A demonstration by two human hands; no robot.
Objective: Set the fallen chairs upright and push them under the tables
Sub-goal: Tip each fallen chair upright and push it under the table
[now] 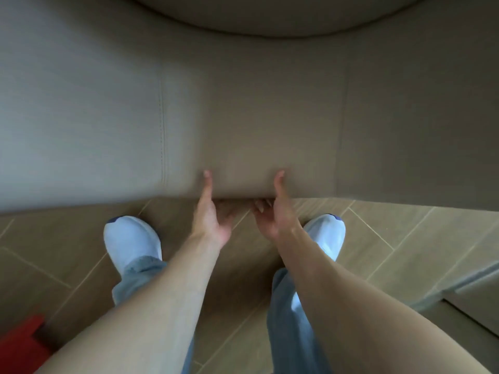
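Tiled floor [405,247] underfoot, pale shoes planted apart. Beige upholstered chair [256,117] fills upper frame, lower edge just above floor. Left hand [213,217] and right hand [272,217] grip that edge side by side, thumbs pressed flat on fabric, fingers curled underneath. Red object [19,344] at lower left corner.

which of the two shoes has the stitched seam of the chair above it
The left shoe. The chair's stitched seam runs down just above it, while the panel line above the right shoe shows no stitching.
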